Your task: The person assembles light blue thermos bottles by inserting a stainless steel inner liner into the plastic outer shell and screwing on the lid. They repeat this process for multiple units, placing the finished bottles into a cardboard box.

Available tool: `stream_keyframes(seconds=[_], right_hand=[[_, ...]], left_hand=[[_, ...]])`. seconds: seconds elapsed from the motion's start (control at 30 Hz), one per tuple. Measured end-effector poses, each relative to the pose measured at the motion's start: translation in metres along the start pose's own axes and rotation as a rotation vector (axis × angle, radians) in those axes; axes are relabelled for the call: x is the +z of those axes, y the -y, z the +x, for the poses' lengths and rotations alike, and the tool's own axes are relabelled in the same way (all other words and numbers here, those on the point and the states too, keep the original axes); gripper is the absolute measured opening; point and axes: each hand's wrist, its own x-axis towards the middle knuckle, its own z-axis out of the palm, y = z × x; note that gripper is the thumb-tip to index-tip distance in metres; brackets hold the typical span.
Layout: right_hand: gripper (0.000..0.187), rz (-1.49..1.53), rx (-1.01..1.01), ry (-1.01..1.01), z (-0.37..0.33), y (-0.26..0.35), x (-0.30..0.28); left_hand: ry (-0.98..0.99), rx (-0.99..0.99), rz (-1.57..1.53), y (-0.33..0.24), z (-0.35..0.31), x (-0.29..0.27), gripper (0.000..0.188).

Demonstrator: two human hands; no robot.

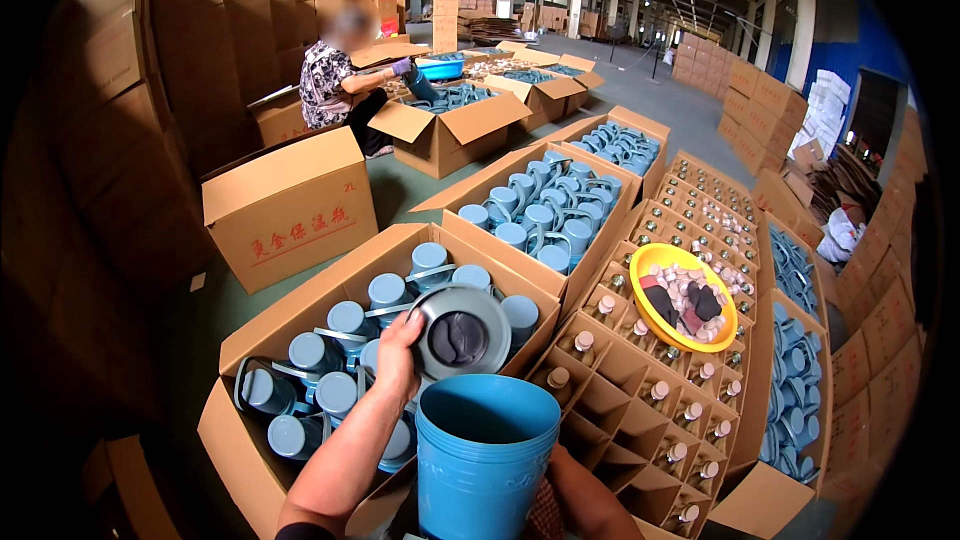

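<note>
My left hand [397, 352] grips the rim of a round grey-green cover [437, 300] with a black centre. The cover is tilted toward me, above and slightly left of an open-topped blue flask casing [488, 485]. The casing stands upright before me, wide mouth up, with raised patterns on its wall. My right forearm [590, 500] reaches behind the casing's right side; the casing hides that hand and its fingers. Close to my left arm, a cardboard box [235, 420] contains several blue flask casings [337, 393] with grey handles, set closed end up.
At right, divided cartons [615, 370] hold glass flask liners [675, 453]. A yellow basin [641, 315] of small pale pieces rests on them. More boxes of blue casings [540, 220] stand ahead and right. A closed carton [290, 215] and a crouching co-worker [335, 80] are far left.
</note>
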Motion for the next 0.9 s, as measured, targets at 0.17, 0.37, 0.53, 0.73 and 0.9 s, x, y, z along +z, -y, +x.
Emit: stream_keyframes(seconds=[0.17,0.37,0.53,0.73,0.9], right_hand=[[0.05,0.075,-0.164,-0.179,0.002,0.02,-0.058],[0.074,-0.149,-0.403,-0.565,-0.007,0.149,-0.257],[0.063,-0.31,-0.877,-0.655,-0.024,0.22,-0.305],[0.058,0.069,-1.127,0.085,-0.042,0.229,-0.314],[0.068,0.982,-0.597,-0.409,0.004,0.184,-0.337]], left_hand=[[-0.107,-0.391,-0.124,0.058,-0.018,-0.032,0.053],[0.069,-0.729,-0.532,0.128,-0.024,-0.059,0.054],[0.184,-0.413,-0.494,0.086,-0.024,0.035,0.05],[0.6,-0.357,-0.791,-0.015,0.016,0.114,0.051],[0.64,-0.006,-0.231,-0.055,-0.025,0.137,0.059]])
